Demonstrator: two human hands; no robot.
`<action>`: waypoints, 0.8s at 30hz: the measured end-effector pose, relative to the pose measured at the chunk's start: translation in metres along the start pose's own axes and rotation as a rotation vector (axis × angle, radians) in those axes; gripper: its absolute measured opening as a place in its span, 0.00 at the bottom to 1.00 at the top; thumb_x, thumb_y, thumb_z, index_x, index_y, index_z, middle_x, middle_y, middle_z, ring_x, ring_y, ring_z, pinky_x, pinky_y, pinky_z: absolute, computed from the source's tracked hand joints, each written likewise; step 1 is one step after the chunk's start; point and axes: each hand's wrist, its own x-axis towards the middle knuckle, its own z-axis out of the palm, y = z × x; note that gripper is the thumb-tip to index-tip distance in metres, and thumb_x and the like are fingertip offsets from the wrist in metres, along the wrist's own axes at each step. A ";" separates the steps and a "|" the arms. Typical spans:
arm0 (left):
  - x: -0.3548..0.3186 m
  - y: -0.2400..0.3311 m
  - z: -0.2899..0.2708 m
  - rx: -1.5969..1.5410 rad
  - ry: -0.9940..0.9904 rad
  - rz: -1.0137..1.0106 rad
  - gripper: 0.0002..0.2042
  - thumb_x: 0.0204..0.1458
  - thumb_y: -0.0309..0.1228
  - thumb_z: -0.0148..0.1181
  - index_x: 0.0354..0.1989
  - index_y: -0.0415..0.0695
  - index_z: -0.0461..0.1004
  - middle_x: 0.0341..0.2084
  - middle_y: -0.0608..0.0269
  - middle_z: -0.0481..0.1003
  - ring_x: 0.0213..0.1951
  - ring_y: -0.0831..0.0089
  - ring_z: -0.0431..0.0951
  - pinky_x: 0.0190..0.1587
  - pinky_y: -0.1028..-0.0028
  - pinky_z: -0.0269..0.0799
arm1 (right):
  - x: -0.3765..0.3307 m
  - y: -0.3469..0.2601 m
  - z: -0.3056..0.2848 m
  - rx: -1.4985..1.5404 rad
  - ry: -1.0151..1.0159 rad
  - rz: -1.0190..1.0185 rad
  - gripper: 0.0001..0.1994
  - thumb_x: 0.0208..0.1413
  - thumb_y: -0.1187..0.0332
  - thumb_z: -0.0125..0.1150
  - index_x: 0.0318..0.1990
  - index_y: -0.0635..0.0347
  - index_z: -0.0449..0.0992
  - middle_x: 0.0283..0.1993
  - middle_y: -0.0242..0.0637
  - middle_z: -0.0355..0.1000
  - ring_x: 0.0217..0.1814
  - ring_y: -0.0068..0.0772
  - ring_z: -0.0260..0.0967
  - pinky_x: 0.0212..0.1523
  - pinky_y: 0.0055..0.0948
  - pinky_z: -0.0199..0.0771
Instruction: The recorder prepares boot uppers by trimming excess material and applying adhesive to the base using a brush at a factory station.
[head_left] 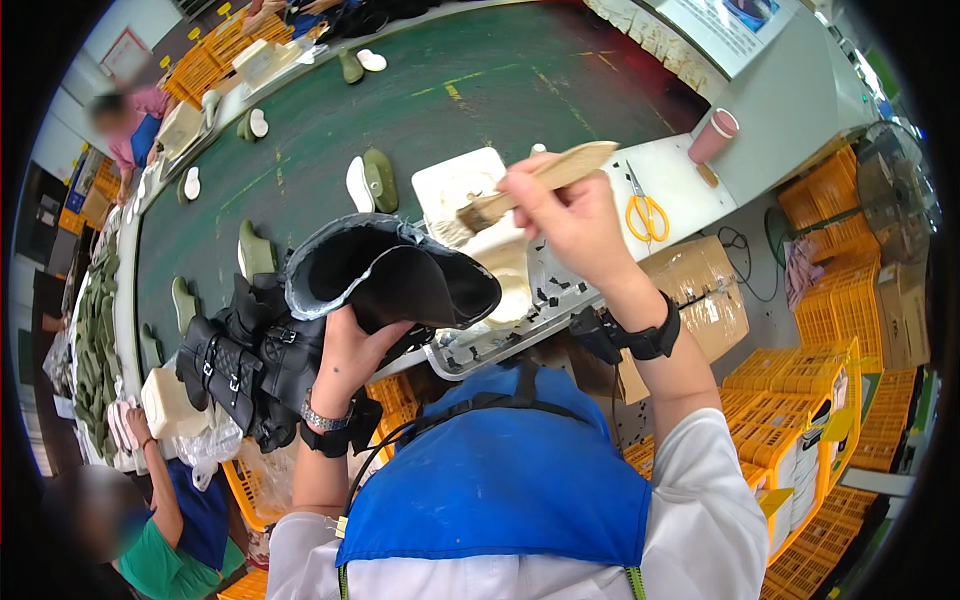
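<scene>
My left hand [352, 358] grips a black boot upper [435, 285] from below, its wide mouth turned up and its edge greyish. Between the fingers of my right hand [575, 225] is a flat brush [575, 168] with a wooden handle. The bristles point down over a white tray [475, 165] smeared with something pale, and whether they touch it I cannot tell. More black uppers with buckled straps [232, 365] lie in a heap left of my left hand. Below the white tray stands a pale container [512, 297], beside a metal tray [570, 297] holding small black scraps.
Orange-handled scissors [648, 217] and a pink cup [713, 135] stand on the white ledge at right. Olive and white shoe parts [372, 182] are spread along the green conveyor belt [320, 130]. Orange crates [790, 400] and a fan [895, 180] are on the right; a co-worker [175, 530] is at lower left.
</scene>
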 end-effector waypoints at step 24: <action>0.004 0.011 -0.004 0.011 0.057 0.025 0.32 0.34 0.23 0.66 0.49 0.36 0.54 0.37 0.49 0.71 0.41 0.60 0.73 0.43 0.70 0.67 | 0.005 0.009 -0.002 -0.556 -0.403 -0.569 0.02 0.45 0.75 0.59 0.26 0.63 0.73 0.23 0.36 0.71 0.19 0.28 0.68 0.20 0.22 0.65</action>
